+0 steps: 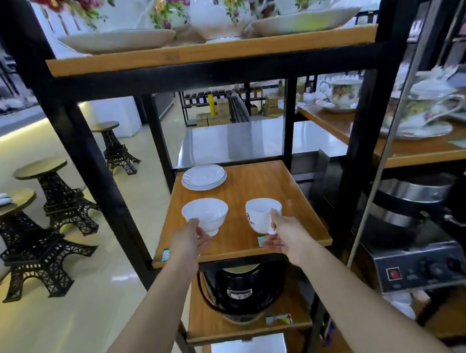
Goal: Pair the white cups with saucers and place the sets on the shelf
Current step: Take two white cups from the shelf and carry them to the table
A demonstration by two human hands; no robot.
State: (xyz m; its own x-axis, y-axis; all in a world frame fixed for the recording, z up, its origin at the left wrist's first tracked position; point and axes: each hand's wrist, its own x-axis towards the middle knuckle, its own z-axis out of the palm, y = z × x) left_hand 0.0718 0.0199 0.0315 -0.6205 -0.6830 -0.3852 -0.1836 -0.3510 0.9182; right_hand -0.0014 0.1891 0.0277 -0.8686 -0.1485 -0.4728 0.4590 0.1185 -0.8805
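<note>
A black metal rack [97,161] with wooden boards fills the view. Its middle shelf [294,200] carries the task's pieces. Above it, an upper board [210,53] bears floral teaware, and on the board below the shelf sits a black cooker [242,290]. To the left, on the pale floor, three tower-shaped stools [53,194] stand well apart from the rack.

At the shelf's far left corner lie stacked white saucers [204,176] with a thin dark rim line. Near the shelf's front edge two white cups are held above the board, tilted. The left hand [188,241] pinches the left cup [205,215] at its foot, fingers closed on it. The right hand [288,238] grips the right cup [263,213] by its handle, thumb on top; this cup shows a small dark mark on its side. The two cups are apart, with bare wood between them, and neither touches the saucers.
</note>
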